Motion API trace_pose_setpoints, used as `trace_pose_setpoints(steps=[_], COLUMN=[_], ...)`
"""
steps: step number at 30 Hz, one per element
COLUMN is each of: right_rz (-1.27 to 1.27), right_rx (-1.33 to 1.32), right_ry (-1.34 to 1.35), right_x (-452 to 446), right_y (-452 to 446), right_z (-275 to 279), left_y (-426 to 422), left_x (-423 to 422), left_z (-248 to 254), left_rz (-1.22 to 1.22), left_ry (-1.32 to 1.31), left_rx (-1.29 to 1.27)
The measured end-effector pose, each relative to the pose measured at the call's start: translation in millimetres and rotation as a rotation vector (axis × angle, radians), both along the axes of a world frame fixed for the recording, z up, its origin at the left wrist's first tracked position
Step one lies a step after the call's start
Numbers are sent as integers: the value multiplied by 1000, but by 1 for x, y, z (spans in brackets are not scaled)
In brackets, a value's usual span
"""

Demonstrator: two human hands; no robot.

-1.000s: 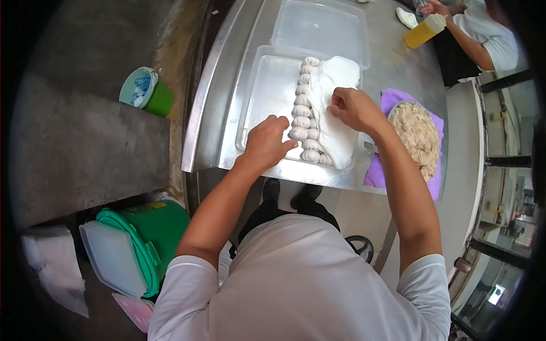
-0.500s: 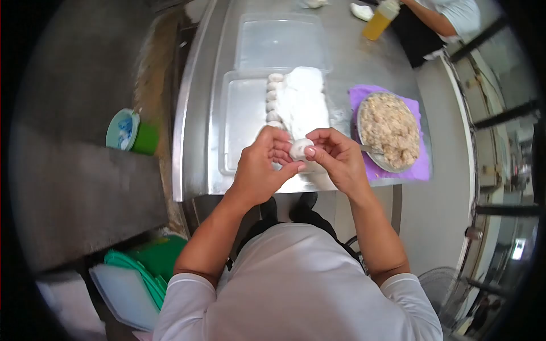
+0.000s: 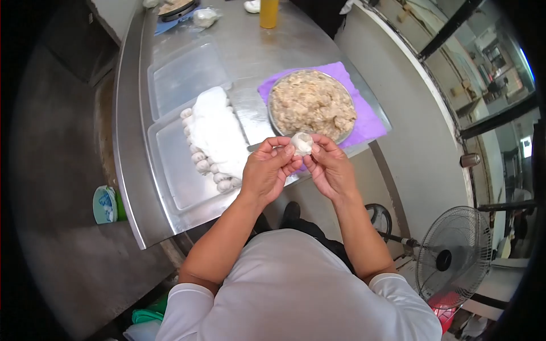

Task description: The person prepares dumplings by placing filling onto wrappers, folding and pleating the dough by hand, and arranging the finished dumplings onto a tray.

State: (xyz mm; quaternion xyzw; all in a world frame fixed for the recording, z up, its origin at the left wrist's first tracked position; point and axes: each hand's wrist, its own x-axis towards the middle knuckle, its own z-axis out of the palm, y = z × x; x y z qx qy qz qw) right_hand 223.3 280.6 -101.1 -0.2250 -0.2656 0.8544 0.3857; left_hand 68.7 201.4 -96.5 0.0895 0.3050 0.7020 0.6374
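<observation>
Pinching the white dough piece (image 3: pixel 302 144) between nearly closed fingertips, the left hand (image 3: pixel 266 173) and right hand (image 3: pixel 331 170) now hold it mid-frame, below the mixture bowl (image 3: pixel 272 121) rather than before the tray (image 3: pixel 162 165), its cupped hollow suggesting shaping has advanced.

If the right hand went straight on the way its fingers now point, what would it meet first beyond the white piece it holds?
Past the white piece, the right hand would probably meet the bowl of chunky mixture first, though depth is unclear and it might pass above.
</observation>
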Motion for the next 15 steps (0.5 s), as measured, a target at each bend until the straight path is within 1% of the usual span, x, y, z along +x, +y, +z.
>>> trace_pose_setpoints(steps=[2, 3, 5, 7, 8, 9, 11, 13, 15], right_rz=[-9, -12, -8, -46, -42, -81, -109, -48, -71], right_rx=[-41, -66, -93, 36, 29, 15, 1, 37, 23], right_ry=[45, 33, 28, -94, -91, -109, -124, -122, -132], right_x=[13, 18, 22, 25, 26, 27, 29, 35, 39], right_y=[7, 8, 9, 9, 13, 18, 29, 38, 47], right_z=[-6, 3, 5, 1, -3, -8, -12, -8, -9], left_y=[14, 20, 31, 39, 41, 42, 43, 43, 44], left_x=[17, 23, 33, 46, 54, 62, 72, 73, 71], left_z=[1, 1, 3, 1, 0, -5, -18, -18, -9], left_rz=[69, 69, 176, 204, 226, 231, 156, 136, 103], left_ry=[16, 22, 112, 169, 219, 223, 505, 539, 572], left_rx=[-18, -26, -32, -84, -129, -132, -199, -201, -192])
